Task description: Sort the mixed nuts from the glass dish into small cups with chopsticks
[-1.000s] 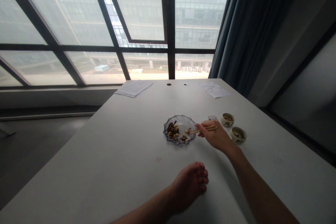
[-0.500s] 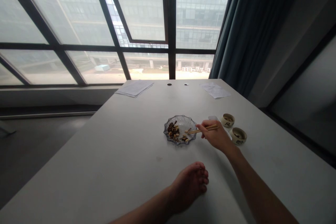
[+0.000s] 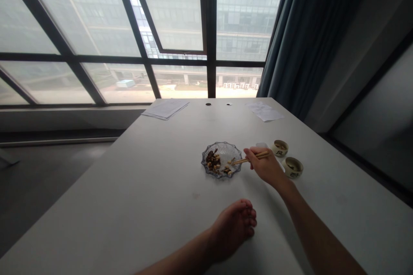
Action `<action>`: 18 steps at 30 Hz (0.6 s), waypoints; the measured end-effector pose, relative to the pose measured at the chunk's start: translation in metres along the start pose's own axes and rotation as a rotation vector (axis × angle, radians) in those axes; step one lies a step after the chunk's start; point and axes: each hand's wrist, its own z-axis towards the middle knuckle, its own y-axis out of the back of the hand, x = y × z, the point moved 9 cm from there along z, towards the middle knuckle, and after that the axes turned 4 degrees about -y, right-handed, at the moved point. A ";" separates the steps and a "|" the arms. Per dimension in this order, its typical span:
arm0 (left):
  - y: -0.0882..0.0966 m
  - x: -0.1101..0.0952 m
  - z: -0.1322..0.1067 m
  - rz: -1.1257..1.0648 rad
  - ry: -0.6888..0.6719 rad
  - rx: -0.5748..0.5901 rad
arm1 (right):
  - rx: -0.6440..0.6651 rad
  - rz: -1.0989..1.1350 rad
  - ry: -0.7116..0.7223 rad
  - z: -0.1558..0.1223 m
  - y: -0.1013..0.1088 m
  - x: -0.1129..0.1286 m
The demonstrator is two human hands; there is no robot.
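Note:
My right hand (image 3: 266, 166) grips a pair of wooden chopsticks (image 3: 245, 160), whose tips reach over the right side of a scalloped clear glass bowl (image 3: 222, 176). Dark and pale pieces that look like nuts or seeds (image 3: 213, 163) are heaped in the bowl's left part, with a few paler ones (image 3: 227, 171) at the lower right. Whether the tips pinch a piece is too small to tell. Nearer to me, my left hand (image 3: 232, 227) rests on the table, fingers curled in and nothing seen in them.
Two small cream cups with dark markings, a farther cup (image 3: 279, 148) and a nearer cup (image 3: 293, 167), stand right of my right hand, with contents in both. Beside them a whitish dish (image 3: 262, 145) is partly hidden. Papers (image 3: 166, 108) and a crumpled sheet (image 3: 266, 111) lie on the far table (image 3: 155, 172).
My right hand and the chopsticks have shifted slightly right, away from the middle of the bowl. My left hand has stayed where it was.

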 end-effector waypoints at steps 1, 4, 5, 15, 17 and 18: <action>0.000 0.000 0.000 0.007 -0.003 0.001 | -0.014 0.000 -0.002 -0.001 0.004 0.003; 0.000 -0.001 0.000 0.022 -0.017 0.007 | -0.120 0.030 -0.028 -0.008 0.035 0.012; 0.000 -0.001 0.000 0.027 -0.020 0.006 | -0.172 0.051 -0.046 -0.012 0.051 0.013; 0.003 -0.003 0.003 0.050 -0.026 0.001 | -0.786 0.120 -0.168 -0.112 0.192 -0.062; 0.004 -0.003 0.003 0.059 -0.028 -0.015 | -0.834 0.139 -0.253 -0.134 0.193 -0.095; 0.005 -0.004 0.004 0.060 -0.030 -0.023 | -0.854 0.161 -0.285 -0.144 0.191 -0.109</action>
